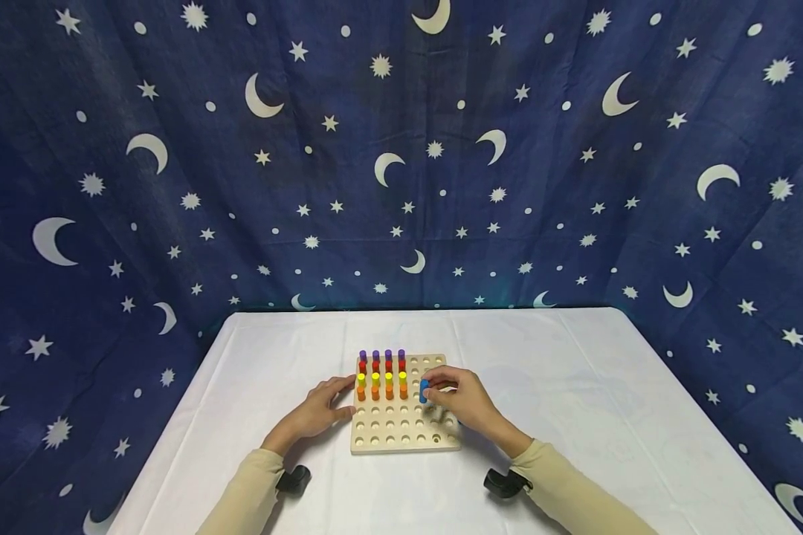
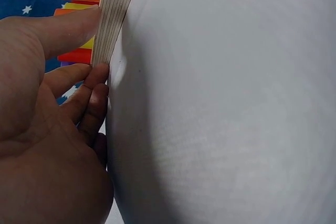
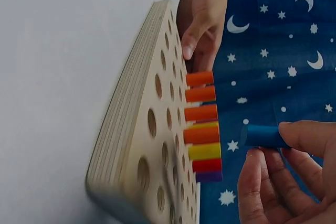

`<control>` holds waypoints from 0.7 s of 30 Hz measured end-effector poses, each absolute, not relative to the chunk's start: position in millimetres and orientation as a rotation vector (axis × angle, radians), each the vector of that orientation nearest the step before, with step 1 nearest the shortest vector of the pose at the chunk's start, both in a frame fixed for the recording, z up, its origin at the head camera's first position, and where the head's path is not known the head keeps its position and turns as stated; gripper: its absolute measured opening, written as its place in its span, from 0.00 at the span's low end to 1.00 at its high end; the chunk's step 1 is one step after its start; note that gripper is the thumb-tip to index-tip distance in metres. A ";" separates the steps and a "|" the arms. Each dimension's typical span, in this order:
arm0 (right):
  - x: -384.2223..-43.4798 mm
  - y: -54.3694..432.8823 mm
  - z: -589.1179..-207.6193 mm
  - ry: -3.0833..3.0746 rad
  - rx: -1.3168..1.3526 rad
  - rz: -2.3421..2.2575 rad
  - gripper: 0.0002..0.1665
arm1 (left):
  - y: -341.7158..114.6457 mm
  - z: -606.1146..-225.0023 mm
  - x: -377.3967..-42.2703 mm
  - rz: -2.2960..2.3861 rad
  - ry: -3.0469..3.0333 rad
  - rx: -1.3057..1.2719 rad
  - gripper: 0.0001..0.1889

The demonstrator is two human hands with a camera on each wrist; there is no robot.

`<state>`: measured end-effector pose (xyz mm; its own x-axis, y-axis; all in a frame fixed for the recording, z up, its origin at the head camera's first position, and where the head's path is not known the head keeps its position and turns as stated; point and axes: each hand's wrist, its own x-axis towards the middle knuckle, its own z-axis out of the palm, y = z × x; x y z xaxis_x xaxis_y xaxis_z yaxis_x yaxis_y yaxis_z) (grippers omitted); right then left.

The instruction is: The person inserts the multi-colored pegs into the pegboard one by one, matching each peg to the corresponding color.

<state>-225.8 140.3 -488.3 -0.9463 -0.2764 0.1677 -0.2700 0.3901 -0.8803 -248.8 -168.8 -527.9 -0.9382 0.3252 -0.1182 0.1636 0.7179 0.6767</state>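
A blue peg is pinched between the thumb and fingers of my right hand, over the right part of a wooden pegboard. In the right wrist view the blue peg is held apart from the board's face. My left hand touches the board's left edge, thumb and fingertips against it. Upright pegs fill the board's back left part in rows: purple pegs farthest, then red pegs, yellow pegs and orange pegs nearest.
Bare holes run along the board's front and right side. A white cloth covers the table under the board. Behind it hangs a dark blue curtain with moons and stars. Black wrist mounts sit at both sleeves.
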 end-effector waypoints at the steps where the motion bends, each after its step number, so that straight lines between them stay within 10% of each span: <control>1: -226.0 137.7 -488.0 2.607 -0.525 -1.661 0.15 | -168.8 -528.1 -248.6 1.031 2.695 0.391 0.35; 21: -225.4 93.8 -492.8 2.522 -0.542 -1.730 0.14 | -168.7 -527.0 -248.3 1.054 2.699 0.418 0.34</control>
